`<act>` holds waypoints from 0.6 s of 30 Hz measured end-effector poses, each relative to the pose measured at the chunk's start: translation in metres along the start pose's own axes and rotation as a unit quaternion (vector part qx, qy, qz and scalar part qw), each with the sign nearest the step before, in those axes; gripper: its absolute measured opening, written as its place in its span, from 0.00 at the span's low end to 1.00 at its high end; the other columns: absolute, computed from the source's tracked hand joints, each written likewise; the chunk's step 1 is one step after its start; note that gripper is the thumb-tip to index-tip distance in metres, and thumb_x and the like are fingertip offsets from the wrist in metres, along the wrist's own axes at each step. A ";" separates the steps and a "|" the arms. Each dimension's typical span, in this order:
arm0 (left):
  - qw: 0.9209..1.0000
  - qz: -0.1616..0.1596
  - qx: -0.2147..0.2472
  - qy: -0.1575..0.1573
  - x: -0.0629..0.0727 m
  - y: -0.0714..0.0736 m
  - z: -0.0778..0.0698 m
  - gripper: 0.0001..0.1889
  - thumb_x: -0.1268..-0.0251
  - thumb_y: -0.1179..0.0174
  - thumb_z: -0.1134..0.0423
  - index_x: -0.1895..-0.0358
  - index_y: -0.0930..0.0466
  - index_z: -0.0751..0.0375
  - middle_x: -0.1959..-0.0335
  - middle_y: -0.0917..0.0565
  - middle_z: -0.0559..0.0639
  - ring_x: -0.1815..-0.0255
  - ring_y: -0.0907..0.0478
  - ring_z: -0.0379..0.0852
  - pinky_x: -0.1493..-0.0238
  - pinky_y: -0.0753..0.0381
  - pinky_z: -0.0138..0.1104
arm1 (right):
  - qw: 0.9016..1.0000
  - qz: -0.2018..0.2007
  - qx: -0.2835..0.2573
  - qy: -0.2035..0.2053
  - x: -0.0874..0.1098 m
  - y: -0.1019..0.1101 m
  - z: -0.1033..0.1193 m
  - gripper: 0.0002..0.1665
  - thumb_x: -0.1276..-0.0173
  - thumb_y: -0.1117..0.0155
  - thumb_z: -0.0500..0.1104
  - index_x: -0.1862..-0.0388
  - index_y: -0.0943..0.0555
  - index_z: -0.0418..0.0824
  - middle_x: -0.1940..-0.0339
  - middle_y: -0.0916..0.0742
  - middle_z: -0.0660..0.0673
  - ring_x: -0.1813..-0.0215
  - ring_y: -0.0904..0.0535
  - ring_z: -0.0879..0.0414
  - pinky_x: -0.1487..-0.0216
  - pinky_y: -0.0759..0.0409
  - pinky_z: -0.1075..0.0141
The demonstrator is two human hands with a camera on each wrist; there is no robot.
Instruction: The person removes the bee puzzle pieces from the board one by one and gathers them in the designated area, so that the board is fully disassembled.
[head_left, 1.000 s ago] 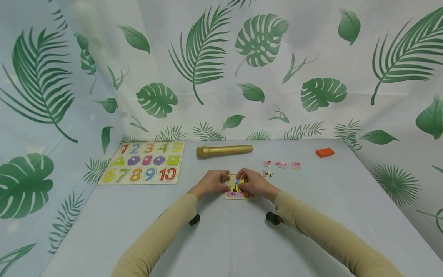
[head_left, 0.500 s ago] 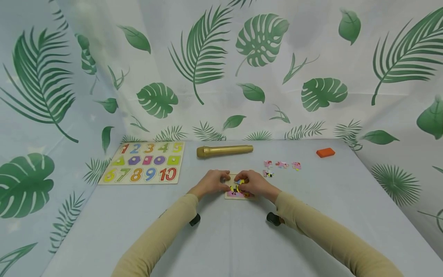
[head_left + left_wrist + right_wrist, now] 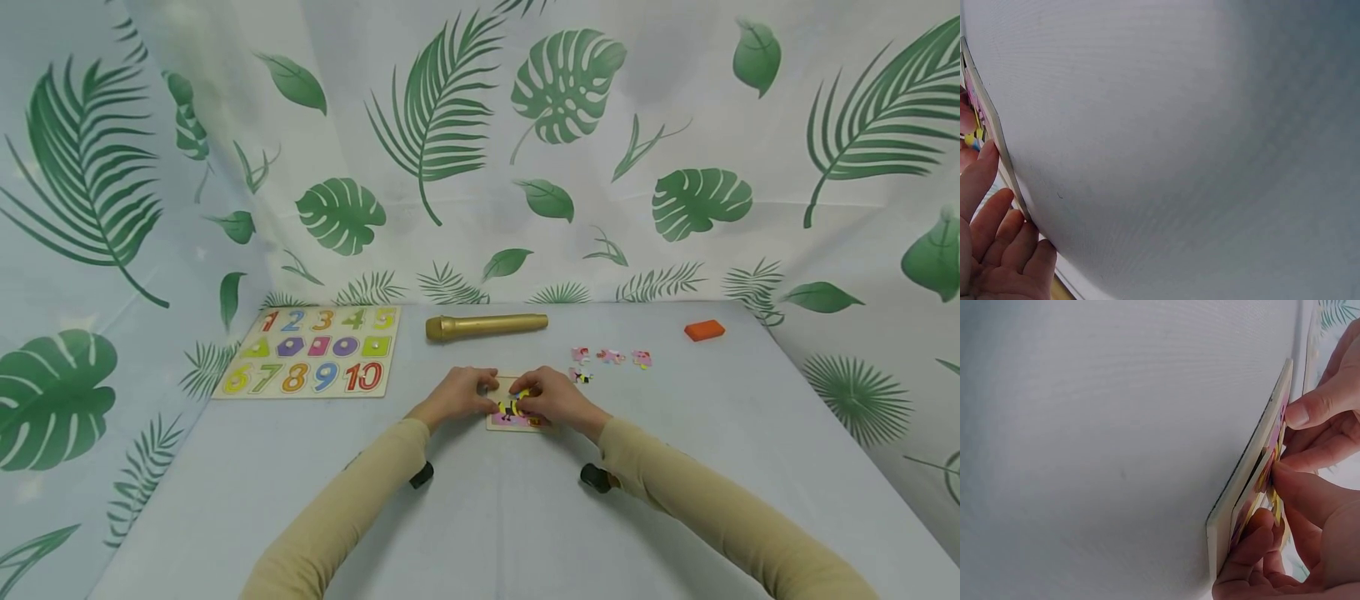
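A small wooden jigsaw board (image 3: 504, 386) with a pink and yellow picture lies on the table between both hands. My left hand (image 3: 460, 393) holds its left edge, thumb (image 3: 985, 165) near one corner and fingers spread along the side. My right hand (image 3: 557, 397) reaches over the right part of the board. Its thumb and fingers pinch a yellow puzzle piece (image 3: 1277, 511), which stands tilted close over the board in the right wrist view. Some fitted pieces (image 3: 510, 420) show along the near side; the right hand hides the rest.
Several loose puzzle pieces (image 3: 611, 357) lie right of the board, farther back. Behind it is a gold microphone (image 3: 487, 327). A number and shape board (image 3: 318, 354) lies at the left, an orange block (image 3: 704, 331) at the back right. Leaf-patterned cloth walls (image 3: 450, 242) enclose the table.
My right hand's fingers have shifted slightly over the board, covering more of the blue and yellow piece. The left hand stays on the board's edge.
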State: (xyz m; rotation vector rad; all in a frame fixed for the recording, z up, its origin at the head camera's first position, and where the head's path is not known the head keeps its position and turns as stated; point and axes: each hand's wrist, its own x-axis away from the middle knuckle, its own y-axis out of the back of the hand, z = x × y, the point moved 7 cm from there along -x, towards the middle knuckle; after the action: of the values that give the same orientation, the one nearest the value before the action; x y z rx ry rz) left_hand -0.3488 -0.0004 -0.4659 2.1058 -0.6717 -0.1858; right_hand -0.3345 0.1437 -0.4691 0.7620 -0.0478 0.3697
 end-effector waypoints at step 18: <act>1.000 -0.005 0.000 -0.006 0.000 0.001 -0.001 0.21 0.43 0.29 0.60 0.46 0.18 0.63 0.33 0.27 0.52 0.31 0.31 0.52 0.31 0.34 0.43 | 0.999 0.001 0.047 0.002 -0.002 -0.001 0.007 0.09 0.36 0.33 0.35 0.56 0.16 0.40 0.60 0.15 0.48 0.59 0.24 0.54 0.50 0.23 0.57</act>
State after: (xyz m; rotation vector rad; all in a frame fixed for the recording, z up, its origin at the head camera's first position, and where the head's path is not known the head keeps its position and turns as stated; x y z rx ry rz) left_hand -0.3488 -0.0007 -0.4644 2.1101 -0.6684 -0.2046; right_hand -0.3352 0.1378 -0.4654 0.8548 -0.0275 0.3774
